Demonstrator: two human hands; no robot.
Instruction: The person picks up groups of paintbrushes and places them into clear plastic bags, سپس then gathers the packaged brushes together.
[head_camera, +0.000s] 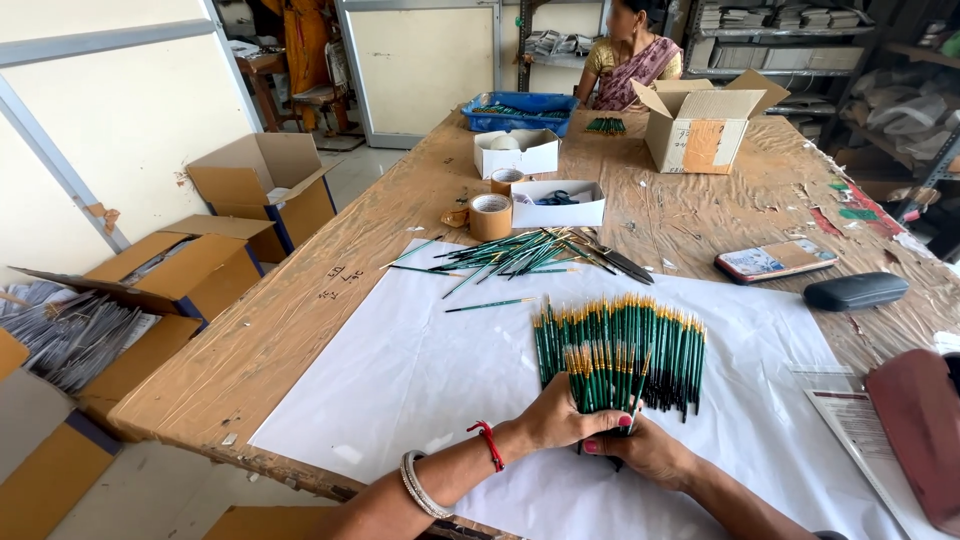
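- The wooden table (300, 320) carried the whole work area; its bare, worn surface ran from the near edge to the far end, where another person (628, 55) sat.
- A large white paper sheet (420, 380) covered the near part of the table, which gave the dark green handles a clean, light background and a smooth bed.
- An open cardboard box (700, 125) stood at the far right, and a blue tray (520, 110) sat at the far end, both well apart from the hands.
- Two low white boxes (555, 205) and rolls of brown tape (490, 215) stood beyond the sheet, within reach but off it.
- A loose heap of brushes (520, 252) lay crosswise at the sheet's far edge, unsorted.
- The aligned row of brushes (625, 345) lay on the sheet just ahead of the hands, tips pointing away and sides touching, so the ends stayed level.
- The left hand (565, 415) was closed around a bundle of green-handled brushes (598, 375), gripping the handle ends so that the tips fanned upward.
- The right hand (645, 450) lay against the bundle's lower end; it probably supported the handles, but the fingers were partly hidden.
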